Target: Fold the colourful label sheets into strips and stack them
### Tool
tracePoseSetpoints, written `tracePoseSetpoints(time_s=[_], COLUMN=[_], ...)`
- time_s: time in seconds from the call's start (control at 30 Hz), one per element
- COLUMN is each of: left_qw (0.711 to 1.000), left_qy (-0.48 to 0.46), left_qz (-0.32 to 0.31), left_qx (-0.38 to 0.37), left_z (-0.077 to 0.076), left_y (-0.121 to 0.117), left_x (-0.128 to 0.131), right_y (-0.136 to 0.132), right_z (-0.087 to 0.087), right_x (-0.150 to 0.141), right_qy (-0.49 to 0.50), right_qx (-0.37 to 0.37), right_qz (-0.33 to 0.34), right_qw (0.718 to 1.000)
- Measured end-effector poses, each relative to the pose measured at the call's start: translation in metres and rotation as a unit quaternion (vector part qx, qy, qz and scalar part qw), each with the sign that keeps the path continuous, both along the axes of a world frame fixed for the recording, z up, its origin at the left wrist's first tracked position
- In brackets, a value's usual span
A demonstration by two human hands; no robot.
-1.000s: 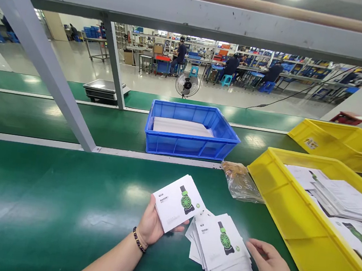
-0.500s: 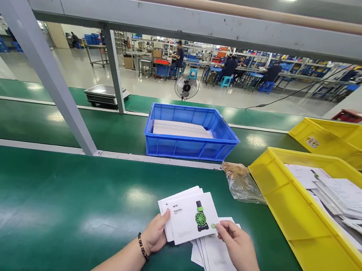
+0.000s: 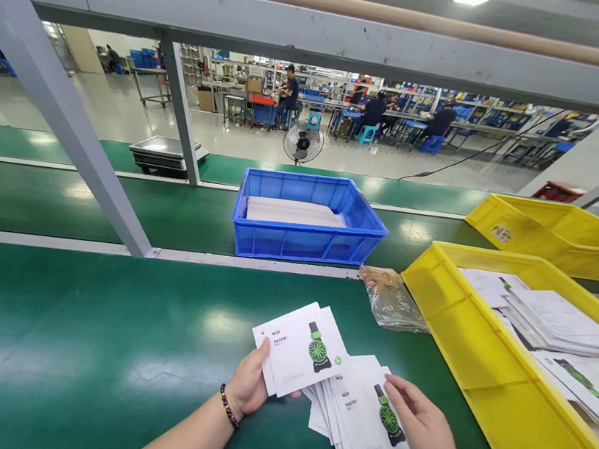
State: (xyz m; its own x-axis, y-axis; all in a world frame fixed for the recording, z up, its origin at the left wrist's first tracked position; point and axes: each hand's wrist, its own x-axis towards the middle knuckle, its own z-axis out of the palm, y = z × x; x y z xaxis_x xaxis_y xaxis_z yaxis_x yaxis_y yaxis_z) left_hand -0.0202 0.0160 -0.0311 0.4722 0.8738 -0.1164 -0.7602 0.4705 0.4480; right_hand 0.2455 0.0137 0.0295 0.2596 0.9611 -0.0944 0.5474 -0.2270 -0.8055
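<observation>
White RAZOR-printed cards (image 3: 309,352), each with a green-and-black picture of a round, spoked device, are held above the green bench top (image 3: 93,344), gathered into a small, slightly spread stack. The person's left hand (image 3: 249,379) is clamped on them, thumb over the near left edge and fingers underneath; a dark bead bracelet (image 3: 228,406) circles that wrist. Just beside them, partly under their lower right corner, a fanned pile of matching cards (image 3: 361,419) lies on the bench. The right hand (image 3: 425,420), well apart from the left, has its fingertips at the right edge of the topmost one; I can't tell from here whether they pinch it.

Further right, a long yellow bin (image 3: 467,382) holds more white cards, some stacked, some loose. A crumpled clear plastic bag (image 3: 394,301) lies by its far corner. Beyond the bench's pale strip sits a blue bin (image 3: 308,244) with flat white material inside, and behind that a black fan (image 3: 303,142). Across the floor, co-workers (image 3: 374,110) sit at long benches.
</observation>
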Motion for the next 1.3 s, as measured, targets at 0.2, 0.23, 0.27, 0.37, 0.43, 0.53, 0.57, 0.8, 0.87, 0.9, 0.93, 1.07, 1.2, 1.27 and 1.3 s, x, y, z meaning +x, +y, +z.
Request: tracePoseSetpoints(time_s=[0.2,0.23,0.27,0.37,0.43,0.53,0.57,0.8,0.87,0.9,0.93,1.07,1.2,1.27,1.3], left_qw=[0.999,0.999,0.999,0.999,0.997,0.993,0.992,0.996,0.992,0.989,0.986,0.989,0.996,0.997,0.997], left_qy=[0.038,0.034,0.03,0.022,0.021,0.017,0.016,0.077,0.122,0.143,0.159,0.13,0.064,0.063,0.065], left_qz=[0.024,0.026,0.026,0.027,0.046,0.074,0.074,0.013,-0.013,-0.021,-0.027,-0.026,-0.029,-0.022,-0.016], left_qx=[-0.002,-0.004,-0.008,-0.032,-0.056,-0.092,-0.098,-0.035,0.002,0.018,0.033,0.061,0.051,0.049,0.047], left_z=[-0.004,-0.003,-0.002,0.002,0.004,0.005,0.004,0.005,0.006,0.007,0.007,0.007,0.008,0.01,0.011], left_y=[-0.004,-0.003,-0.002,0.003,0.006,0.008,0.007,-0.007,-0.011,-0.013,-0.014,-0.016,-0.018,-0.019,-0.019], left_x=[0.006,0.005,0.003,-0.005,-0.01,-0.013,-0.012,0.005,0.009,0.011,0.012,0.012,0.014,0.016,0.018], right_y=[0.006,0.007,0.007,0.004,0.002,-0.002,-0.003,-0.009,-0.011,-0.011,-0.011,-0.011,-0.012,-0.012,-0.012], right_z=[0.009,0.01,0.012,0.012,0.009,0.001,-0.002,0.002,0.006,0.008,0.009,0.011,0.004,-0.002,-0.006], right_x=[-0.049,-0.048,-0.045,-0.02,0.003,0.029,0.033,-0.018,-0.038,-0.046,-0.051,-0.053,-0.047,-0.047,-0.049], right_qy=[0.14,0.142,0.143,0.154,0.154,0.08,0.039,0.15,0.235,0.265,0.284,0.285,0.261,0.204,0.155], right_qx=[-0.044,-0.04,-0.037,-0.044,-0.061,-0.064,-0.049,-0.039,-0.066,-0.075,-0.079,-0.064,-0.072,-0.054,-0.036], right_qz=[0.123,0.122,0.115,0.074,0.041,-0.031,-0.062,0.048,0.118,0.141,0.155,0.131,0.105,0.086,0.069], right_qw=[0.982,0.981,0.982,0.984,0.985,0.994,0.996,0.987,0.962,0.951,0.943,0.947,0.957,0.974,0.985])
